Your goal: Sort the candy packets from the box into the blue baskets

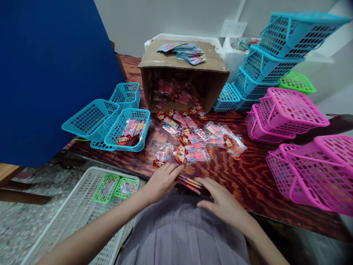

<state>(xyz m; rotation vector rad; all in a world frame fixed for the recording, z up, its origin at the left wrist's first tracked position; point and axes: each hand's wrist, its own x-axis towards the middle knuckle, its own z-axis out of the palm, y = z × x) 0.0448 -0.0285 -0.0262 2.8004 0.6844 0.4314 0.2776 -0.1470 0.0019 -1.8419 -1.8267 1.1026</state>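
Note:
Near the table's front edge, a small stack of slim pink-and-yellow packets (190, 184) lies between my two hands. My left hand (164, 180) has its fingers closed over the left end of the stack; its thumb is hidden. At the right end, my right hand (223, 198) touches the stack with stretched fingertips, its thumb held apart. Just beyond lie several clear packets (195, 155) of pink sticks, each with a red-haired cartoon head. An open blue basket (147, 137) to the left has similar packets inside.
A cardboard box (182, 60) on its side spills packets toward me, with flat sachets (190, 55) on top. Stacked blue baskets (261, 64) and pink baskets (292, 110) line the right. A white crate (79, 180) at lower left holds small green baskets (106, 187).

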